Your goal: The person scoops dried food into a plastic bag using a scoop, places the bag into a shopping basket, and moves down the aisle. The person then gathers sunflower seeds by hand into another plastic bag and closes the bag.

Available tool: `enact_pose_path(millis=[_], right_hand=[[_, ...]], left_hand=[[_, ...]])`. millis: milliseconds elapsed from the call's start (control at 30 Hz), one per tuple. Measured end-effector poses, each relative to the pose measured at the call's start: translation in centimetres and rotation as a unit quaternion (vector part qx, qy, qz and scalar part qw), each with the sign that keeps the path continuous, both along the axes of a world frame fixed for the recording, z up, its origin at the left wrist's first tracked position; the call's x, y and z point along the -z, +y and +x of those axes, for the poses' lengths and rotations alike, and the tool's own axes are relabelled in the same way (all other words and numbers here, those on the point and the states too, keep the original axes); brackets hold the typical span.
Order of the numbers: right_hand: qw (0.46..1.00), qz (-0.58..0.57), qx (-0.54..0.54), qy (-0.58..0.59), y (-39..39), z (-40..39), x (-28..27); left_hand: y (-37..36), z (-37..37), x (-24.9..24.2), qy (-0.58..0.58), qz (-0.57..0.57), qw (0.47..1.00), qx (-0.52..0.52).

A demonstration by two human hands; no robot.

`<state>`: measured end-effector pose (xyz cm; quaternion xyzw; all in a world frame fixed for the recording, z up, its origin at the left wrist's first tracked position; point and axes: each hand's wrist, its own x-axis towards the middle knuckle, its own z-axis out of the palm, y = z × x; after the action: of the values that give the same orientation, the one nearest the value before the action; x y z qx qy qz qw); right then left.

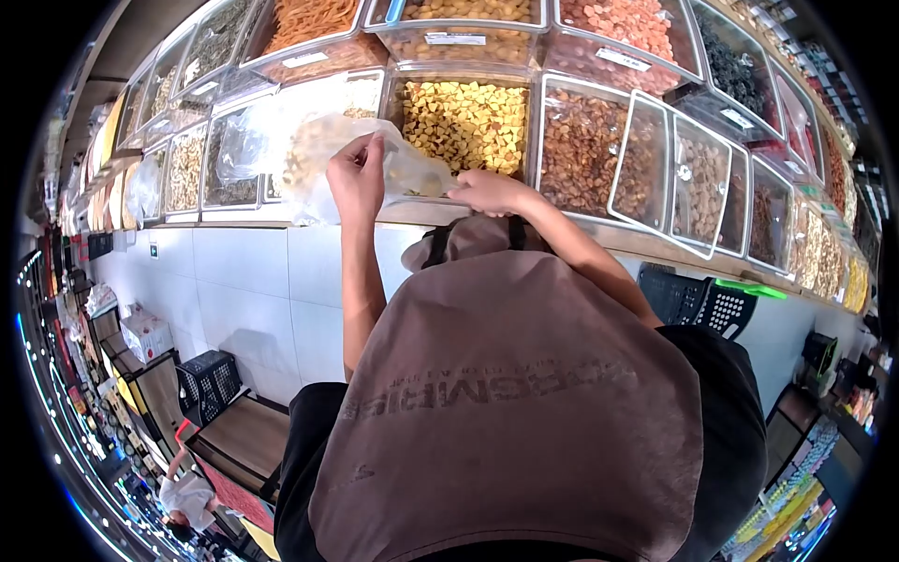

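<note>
A clear plastic bag [323, 150] with some pale pieces showing through it stretches across the front of the bins. My left hand [358, 178] is closed in a pinch on the bag, in front of the bin to the left of the yellow pieces. At the bag's right end, my right hand [492, 192] has its fingers closed on the plastic, low at the front rim of a bin; the fingertips are partly hidden. Behind that hand, small yellow chunky snack pieces [465, 122] fill the bin. The brown apron [515, 375] covers my front.
Walnut-like brown pieces [585, 140] fill the bin on the right. A clear lid [670, 173] lies slanted over the bins there. Further bins hold orange sticks [312, 21] and pink pieces [623, 28]. Black baskets [211, 384] stand behind; a person [190, 495] is at lower left.
</note>
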<state>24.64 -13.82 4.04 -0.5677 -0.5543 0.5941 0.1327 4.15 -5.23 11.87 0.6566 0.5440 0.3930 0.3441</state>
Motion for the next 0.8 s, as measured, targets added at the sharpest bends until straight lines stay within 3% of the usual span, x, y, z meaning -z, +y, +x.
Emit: enact_pose_path(millis=[33, 133, 600, 800], right_hand=[[0.993, -0.088, 0.022, 0.081, 0.2, 0.1, -0.1], [0.980, -0.126, 0.063, 0.141, -0.2, -0.1, 0.9], [0.932, -0.116, 0.127, 0.320, 0.3, 0.6, -0.2], [0.893, -0.111, 0.151, 0.408, -0.6, 1.7, -1.2]], left_hand=[[0.1, 0.1, -0.2, -0.001, 0.001, 1.000, 0.003], [-0.1, -0.2, -1.0, 0.020, -0.047, 0.999, -0.001], [-0.7, -1.2, -1.3, -0.034, -0.031, 0.998, -0.052], [0.4, -1.3, -1.7, 0.002, -0.035, 0.999, -0.024]])
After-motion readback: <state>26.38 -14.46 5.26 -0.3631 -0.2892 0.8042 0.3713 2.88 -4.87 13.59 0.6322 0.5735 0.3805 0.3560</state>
